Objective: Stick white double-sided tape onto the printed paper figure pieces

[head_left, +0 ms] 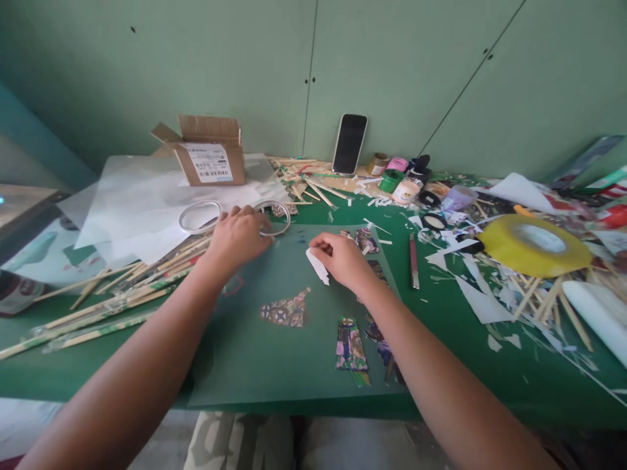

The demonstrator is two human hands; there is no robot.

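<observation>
My right hand (339, 258) pinches a small torn-looking piece of white paper (319, 266) above a translucent sheet (230, 359). My left hand (240, 236) is palm down, its fingers loosely bent and nothing visibly held. It hovers or rests between two silvery rings, a left ring (180, 219) and a right ring (289, 225); contact is unclear. On the sheet below the hands lies a patterned cutout (287, 309). Another colourful cutout (351, 346) lies nearer the right forearm, which partly hides several more patterned pieces (367, 240).
Bundled sticks (117, 300) and an open cardboard box (215, 160) lie left. A phone (350, 143) leans on the back wall beside paint pots (406, 189). On the right are a craft knife (414, 261), a yellow tape roll (499, 241) and paper scraps (482, 300).
</observation>
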